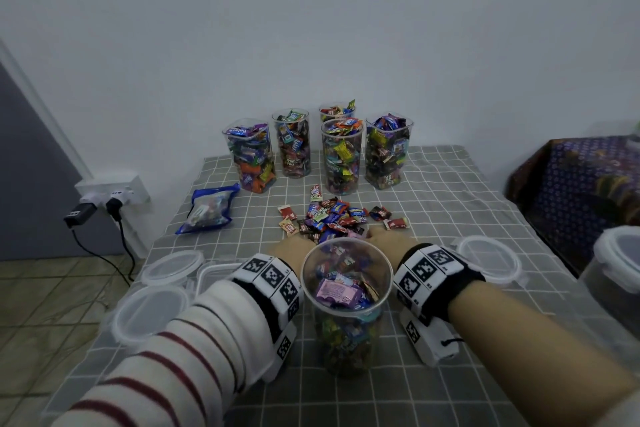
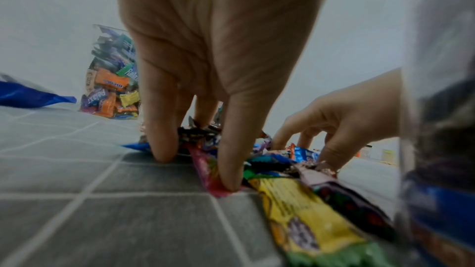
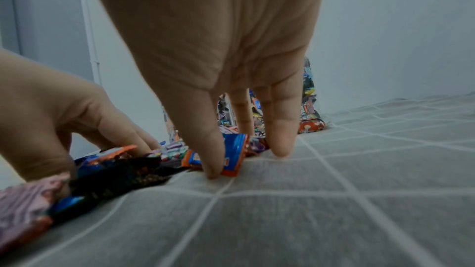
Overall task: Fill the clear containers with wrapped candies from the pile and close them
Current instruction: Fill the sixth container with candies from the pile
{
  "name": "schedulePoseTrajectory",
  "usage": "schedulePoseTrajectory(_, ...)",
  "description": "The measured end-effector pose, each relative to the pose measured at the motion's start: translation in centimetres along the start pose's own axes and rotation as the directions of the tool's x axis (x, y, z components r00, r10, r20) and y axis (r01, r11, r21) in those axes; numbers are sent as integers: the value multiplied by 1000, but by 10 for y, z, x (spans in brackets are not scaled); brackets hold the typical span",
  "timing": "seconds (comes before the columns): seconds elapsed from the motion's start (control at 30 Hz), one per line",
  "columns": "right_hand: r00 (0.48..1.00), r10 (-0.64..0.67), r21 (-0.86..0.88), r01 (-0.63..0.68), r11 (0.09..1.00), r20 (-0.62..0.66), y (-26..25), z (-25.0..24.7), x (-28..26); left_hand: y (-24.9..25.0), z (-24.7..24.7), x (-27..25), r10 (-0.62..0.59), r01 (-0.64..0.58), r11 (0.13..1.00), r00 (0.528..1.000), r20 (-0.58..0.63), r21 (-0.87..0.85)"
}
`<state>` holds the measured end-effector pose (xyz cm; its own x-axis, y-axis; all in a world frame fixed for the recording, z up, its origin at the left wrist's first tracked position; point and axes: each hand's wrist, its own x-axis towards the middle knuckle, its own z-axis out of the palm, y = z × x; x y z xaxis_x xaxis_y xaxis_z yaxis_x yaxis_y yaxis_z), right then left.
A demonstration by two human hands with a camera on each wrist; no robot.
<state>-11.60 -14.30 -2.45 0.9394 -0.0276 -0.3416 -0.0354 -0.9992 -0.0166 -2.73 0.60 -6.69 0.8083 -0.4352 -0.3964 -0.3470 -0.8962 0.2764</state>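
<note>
At the far left of the head view, a wall socket [image 1: 114, 189] holds two plugs, and below it three clear lids [image 1: 172, 268] lie at the left edge of the grey checked tablecloth [image 1: 450, 184]. A blue bag of sweets [image 1: 207, 208] sits just right of the socket. Further right, along the upper middle of the frame, five full clear containers [image 1: 251, 156] stand uncapped in a cluster against the wall.

In the centre, the candy pile [image 1: 332, 218] spreads on the cloth. The left hand [image 2: 213, 64] comes down on its left side, fingers curled in, thumb and fingertips pressing into the wrappers and gathering several. The right hand [image 3: 226, 52] does the same on the pile's right side, its thumb and fingers closing on a blue and orange candy [image 3: 232, 155].

Nearest the camera, between both wrists, an open container [image 1: 346, 302] stands upright, about filled with candies.

Right of it another lid [image 1: 488, 258] lies flat, and at the right edge a lidded container [image 1: 616, 274] shows partly
</note>
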Motion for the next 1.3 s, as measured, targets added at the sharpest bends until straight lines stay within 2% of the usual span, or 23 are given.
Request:
schedulePoseTrajectory(0.1,1000,-18,-11,18,1000,-13,-1,6,2,2,2,1,24,-22,996,999,-25,86)
schedulePoseTrajectory(0.17,1000,-24,20,24,1000,-15,1,9,4,3,0,-4,21,-16,997,997,-73,78)
schedulePoseTrajectory(0.3,996,-38,0,38,999,-86,2,11,0,-6,-1,-15,183,-170,976,978,-99,134)
schedulePoseTrajectory(0.47,994,-37,-3,37,999,-100,5,12,-5,-8,-2,-24,232,-195,949,963,-134,246)
schedulePoseTrajectory(0.57,995,-22,2,23,1000,-93,9,15,-4,-9,-6,-35,253,-205,944,953,-169,258)
schedulePoseTrajectory(0.67,997,15,23,-13,1000,-79,11,14,-6,-7,-14,-48,258,-222,958,942,-212,180)
schedulePoseTrajectory(0.87,971,67,260,-6,966,-228,17,0,-34,6,-36,-86,224,-266,961,908,-354,-75)
schedulePoseTrajectory(1.03,943,117,448,37,893,-311,17,-15,-59,8,-44,-102,179,-317,912,879,-443,-260)
schedulePoseTrajectory(1.13,920,168,605,89,791,-355,17,-22,-71,10,-43,-108,160,-356,873,856,-491,-335)
schedulePoseTrajectory(1.3,823,197,734,334,591,-533,10,-36,-97,7,-48,-113,91,-405,765,838,-538,-501)
